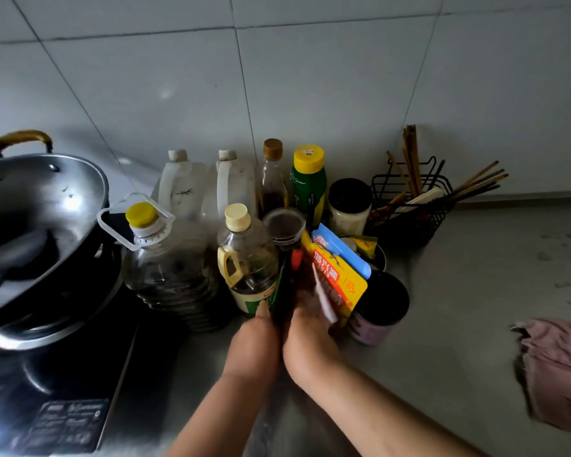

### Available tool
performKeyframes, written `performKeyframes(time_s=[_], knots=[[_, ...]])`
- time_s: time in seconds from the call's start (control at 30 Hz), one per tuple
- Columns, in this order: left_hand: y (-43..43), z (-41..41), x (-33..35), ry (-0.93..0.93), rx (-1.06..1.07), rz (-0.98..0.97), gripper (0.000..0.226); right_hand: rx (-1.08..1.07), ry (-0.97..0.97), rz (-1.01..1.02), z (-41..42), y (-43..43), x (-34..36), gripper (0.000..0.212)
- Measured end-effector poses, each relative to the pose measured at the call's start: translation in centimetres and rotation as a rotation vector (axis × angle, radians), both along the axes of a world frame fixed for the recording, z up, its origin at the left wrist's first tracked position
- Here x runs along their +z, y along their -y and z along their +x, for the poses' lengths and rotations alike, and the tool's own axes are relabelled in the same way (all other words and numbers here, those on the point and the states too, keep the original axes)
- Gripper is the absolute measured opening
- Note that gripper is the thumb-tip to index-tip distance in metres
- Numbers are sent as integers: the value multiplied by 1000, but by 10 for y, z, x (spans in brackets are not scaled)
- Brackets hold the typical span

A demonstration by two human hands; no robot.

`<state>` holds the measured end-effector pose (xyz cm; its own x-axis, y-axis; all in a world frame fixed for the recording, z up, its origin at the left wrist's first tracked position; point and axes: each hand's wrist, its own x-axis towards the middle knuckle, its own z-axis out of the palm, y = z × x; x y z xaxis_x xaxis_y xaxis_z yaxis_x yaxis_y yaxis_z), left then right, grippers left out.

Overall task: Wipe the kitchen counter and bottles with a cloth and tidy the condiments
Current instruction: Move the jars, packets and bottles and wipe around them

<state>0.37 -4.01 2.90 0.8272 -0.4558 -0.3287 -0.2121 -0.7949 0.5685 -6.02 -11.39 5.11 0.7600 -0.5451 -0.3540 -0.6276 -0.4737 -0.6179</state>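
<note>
Shiny metal wok (40,206), glossy black cooktop (80,374), clear plastic oil bottles (172,268), glossy dark bottle (285,291), glossy printed packets (338,278), matt grey counter (468,275), crumpled soft pink cloth (557,374), wooden chopsticks (411,150), black wire rack (412,222), smooth glossy wall tiles (310,77).

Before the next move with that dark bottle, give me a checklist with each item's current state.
1. Left hand grips the dark bottle: ok.
2. Right hand grip on the bottle: cannot tell, fingers blurred.
3. Cloth in hand for wiping: not ok, it lies on the counter to the right.
4. Yellow packet steady: not ok, it leans tilted beside the right hand.
5. Bare counter for set-down: ok, near the cloth.
</note>
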Motion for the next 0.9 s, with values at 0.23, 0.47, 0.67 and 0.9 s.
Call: performKeyframes(time_s=[0.23,0.47,0.67,0.9], knots=[[-10,-1,-8,21,-135,57,62,-59,222,4,-50,-4,-32,41],[0,-6,-17,39,-136,104,58,-275,49,172,-58,23,-63,36],[10,0,-14,68,-23,-21,36,-27,-2,61,-27,14,-59,16],[18,2,-18,4,-40,-20,29,110,52,40,-21,26,-74,63]])
